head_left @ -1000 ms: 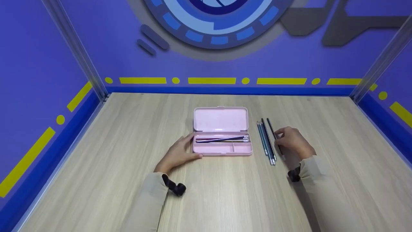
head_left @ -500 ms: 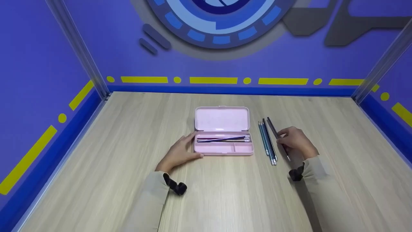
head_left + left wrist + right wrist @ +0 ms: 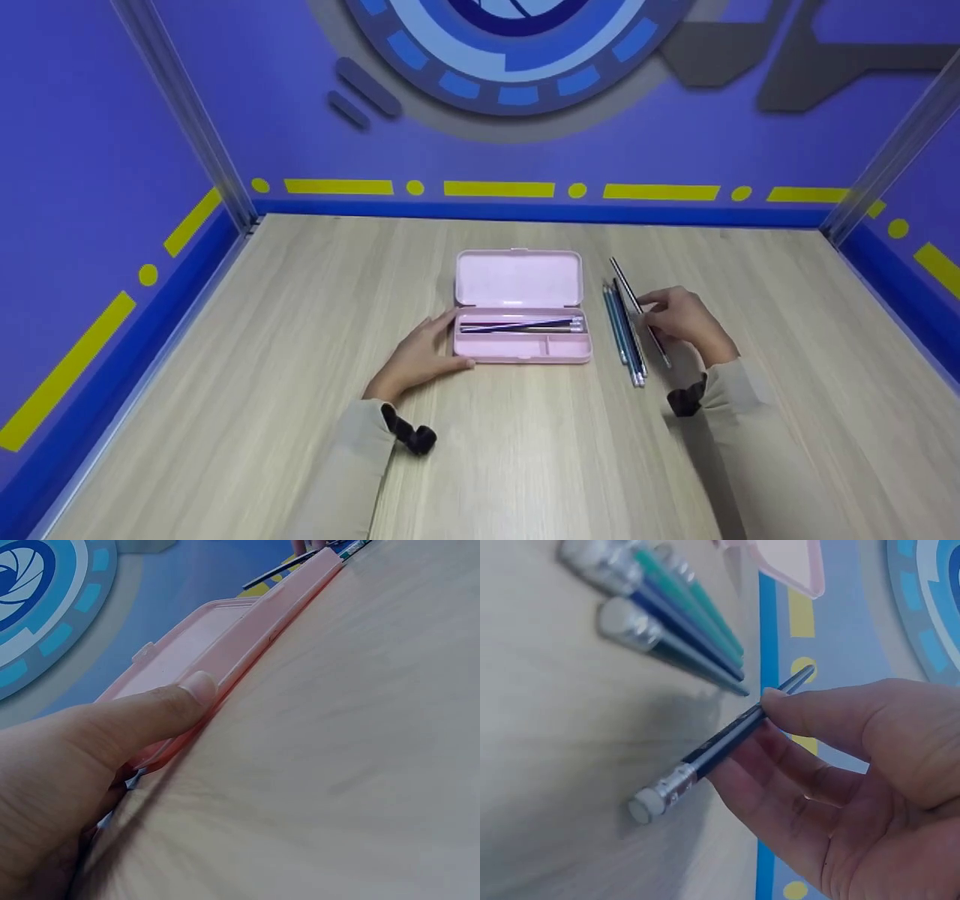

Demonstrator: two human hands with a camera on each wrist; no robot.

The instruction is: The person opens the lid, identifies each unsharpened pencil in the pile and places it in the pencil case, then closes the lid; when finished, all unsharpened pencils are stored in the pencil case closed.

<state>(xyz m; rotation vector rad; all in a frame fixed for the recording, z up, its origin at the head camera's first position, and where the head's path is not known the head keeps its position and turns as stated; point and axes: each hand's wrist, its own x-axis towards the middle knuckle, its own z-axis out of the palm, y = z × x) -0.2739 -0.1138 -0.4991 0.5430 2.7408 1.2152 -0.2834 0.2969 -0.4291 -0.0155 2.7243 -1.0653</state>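
Observation:
A pink pencil case (image 3: 523,347) lies with its lid raised, several pencils (image 3: 517,325) in its long rear compartment. My left hand (image 3: 420,356) holds the case's left end. In the left wrist view its thumb (image 3: 169,709) presses the front wall, the other fingers mostly hidden. To the right of the case, my right hand (image 3: 682,319) pinches a dark pencil (image 3: 628,285) between thumb and fingers. The right wrist view has this pencil (image 3: 731,736) tilted, its white eraser toward the camera. Several green and dark blue pencils (image 3: 622,334) lie side by side left of that hand.
The case's front part has a long compartment (image 3: 499,345) and a small one (image 3: 568,345) at its right. Blue panels (image 3: 525,161) enclose the wooden tabletop (image 3: 525,450) at the back and both sides.
My right hand has picked the dark pencil up from beside the others; it swung outward, then moved up and left over the row. The left hand stays on the case.

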